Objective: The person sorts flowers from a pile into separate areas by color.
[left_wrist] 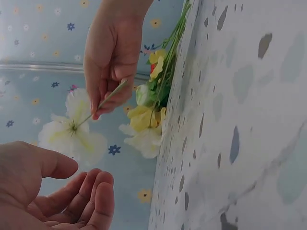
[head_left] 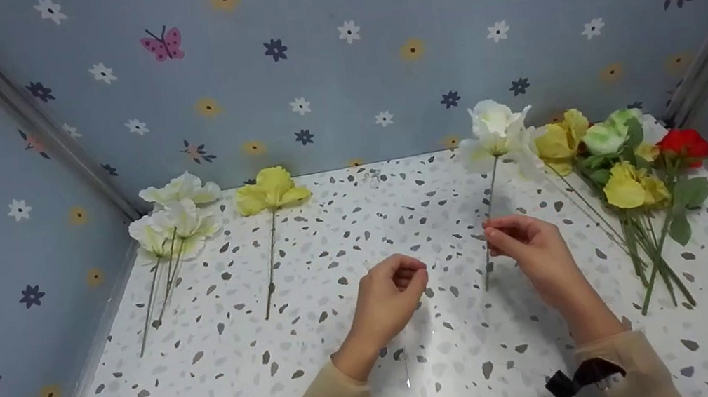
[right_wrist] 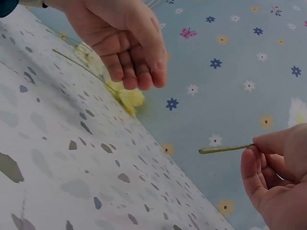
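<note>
R fingers [head_left: 516,227] pinch stem [head_left: 493,187]; L fingers [head_left: 398,263] half-curled.

Palm turned toward the right hand [head_left: 535,255], the left hand [head_left: 392,295] hovers beside it, fingers loosely bent, thumb near their tips. The right hand pinches between thumb and fingertips, its bare wrist [head_left: 592,318] slanting back behind it.

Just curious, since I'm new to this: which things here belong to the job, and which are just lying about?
Likely part of the job:
white flower, stem pinched by the right grip
yellow flower lying alone
white flowers at the left
mixed flowers at the right

Likely just surroundings:
speckled tabletop
patterned walls
</note>
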`<state>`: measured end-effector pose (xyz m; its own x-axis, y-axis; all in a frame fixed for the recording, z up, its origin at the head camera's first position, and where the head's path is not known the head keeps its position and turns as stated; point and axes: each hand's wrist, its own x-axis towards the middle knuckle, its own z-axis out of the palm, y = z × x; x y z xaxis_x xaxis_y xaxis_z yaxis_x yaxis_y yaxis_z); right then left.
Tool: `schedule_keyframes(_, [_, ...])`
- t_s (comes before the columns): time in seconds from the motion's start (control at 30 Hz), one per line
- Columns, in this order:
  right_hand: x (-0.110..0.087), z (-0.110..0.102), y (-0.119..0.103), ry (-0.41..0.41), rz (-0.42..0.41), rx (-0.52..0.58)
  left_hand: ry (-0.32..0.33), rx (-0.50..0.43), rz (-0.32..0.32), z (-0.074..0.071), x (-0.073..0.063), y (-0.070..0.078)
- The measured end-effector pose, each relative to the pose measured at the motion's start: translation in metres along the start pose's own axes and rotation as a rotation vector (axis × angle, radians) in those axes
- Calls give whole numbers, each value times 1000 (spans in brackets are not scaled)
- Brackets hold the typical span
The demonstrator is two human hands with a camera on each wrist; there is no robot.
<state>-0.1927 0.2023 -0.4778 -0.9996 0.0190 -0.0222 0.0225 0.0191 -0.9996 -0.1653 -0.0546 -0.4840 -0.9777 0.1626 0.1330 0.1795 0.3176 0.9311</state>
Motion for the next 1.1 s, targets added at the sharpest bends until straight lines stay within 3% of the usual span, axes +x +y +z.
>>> schedule_keyframes(0.33, [-8,25,6,-72,-7,-4,-129,-81,-14,24,-11,5])
schedule_keyframes(0.83, [-11,33,6,-144,-5,78,-173,-104,-1,27,-15,1])
schedule_keyframes(1.1, [-12,30,2,-104,-5,117,-246,-74,-15,26,-15,4])
